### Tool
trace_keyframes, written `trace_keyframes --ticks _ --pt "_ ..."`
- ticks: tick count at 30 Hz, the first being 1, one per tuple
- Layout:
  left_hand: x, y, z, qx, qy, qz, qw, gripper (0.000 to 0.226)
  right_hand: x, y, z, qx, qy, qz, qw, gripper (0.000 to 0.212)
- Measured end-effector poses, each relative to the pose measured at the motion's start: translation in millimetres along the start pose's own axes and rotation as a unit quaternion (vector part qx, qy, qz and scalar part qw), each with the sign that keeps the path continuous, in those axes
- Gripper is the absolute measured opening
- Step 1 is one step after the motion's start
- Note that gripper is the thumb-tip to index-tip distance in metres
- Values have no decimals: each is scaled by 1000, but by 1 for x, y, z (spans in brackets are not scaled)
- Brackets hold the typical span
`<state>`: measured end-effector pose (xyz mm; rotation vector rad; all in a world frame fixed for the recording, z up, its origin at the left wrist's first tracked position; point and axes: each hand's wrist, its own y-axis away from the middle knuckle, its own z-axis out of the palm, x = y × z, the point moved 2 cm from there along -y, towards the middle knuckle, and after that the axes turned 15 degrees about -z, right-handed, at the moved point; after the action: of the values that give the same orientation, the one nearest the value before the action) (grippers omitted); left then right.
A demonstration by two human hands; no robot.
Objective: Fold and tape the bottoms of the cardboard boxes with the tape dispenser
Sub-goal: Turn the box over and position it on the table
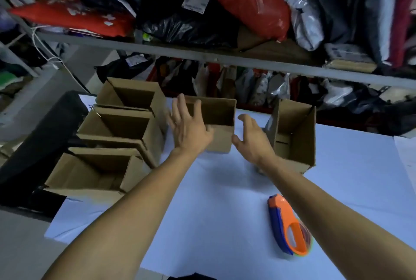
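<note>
Between the two spread hands stands an open-topped cardboard box (216, 126), the left hand (189, 129) flat against its near-left corner with fingers wide, the right hand (252, 140) loosely open just beside its right wall, gripping nothing. I judge this box is being set aside with the three boxes (121, 131) left of the fingers. Next: fetch the side-lying box (295, 135) beyond the right fingers; the tape dispenser (288, 225) lies nearer the body, beside the right forearm, on the white table (213, 201).

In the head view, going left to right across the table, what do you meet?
Row of three open boxes → left hand → middle box → right hand → right box. The tape dispenser lies nearer, overlapping the last two in order.
</note>
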<state>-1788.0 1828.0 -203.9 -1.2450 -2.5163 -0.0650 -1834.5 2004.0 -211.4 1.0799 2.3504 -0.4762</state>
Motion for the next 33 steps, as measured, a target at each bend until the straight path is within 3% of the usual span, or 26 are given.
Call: trace_keyframes --ticks 3,6,8,12,15,20,25,28,30,33 --pt "58 19 -3 20 58 107 992 83 20 33 -33 78 33 -2 996 48" --pt "109 47 12 -85 121 184 972 83 39 68 -67 202 79 6 976 35" --pt "131 65 29 -183 144 182 955 87 53 90 -83 244 86 33 965 40" --pt "148 92 64 -373 110 157 908 100 88 120 -92 151 29 183 971 78" --pt "150 109 83 -446 94 158 876 107 104 125 -98 123 17 213 969 75" --pt "153 115 92 -446 138 137 874 117 98 123 -107 133 2 142 981 60" --pt "156 75 60 -345 174 129 913 126 90 139 -130 121 -4 61 991 50" --pt "152 54 35 -323 157 152 921 121 86 154 -144 121 -78 25 989 44" --pt "145 48 22 -379 195 155 891 110 80 163 -152 139 -155 10 978 45" --pt "128 56 7 -482 289 134 816 93 72 171 -157 158 -233 -1 960 41"
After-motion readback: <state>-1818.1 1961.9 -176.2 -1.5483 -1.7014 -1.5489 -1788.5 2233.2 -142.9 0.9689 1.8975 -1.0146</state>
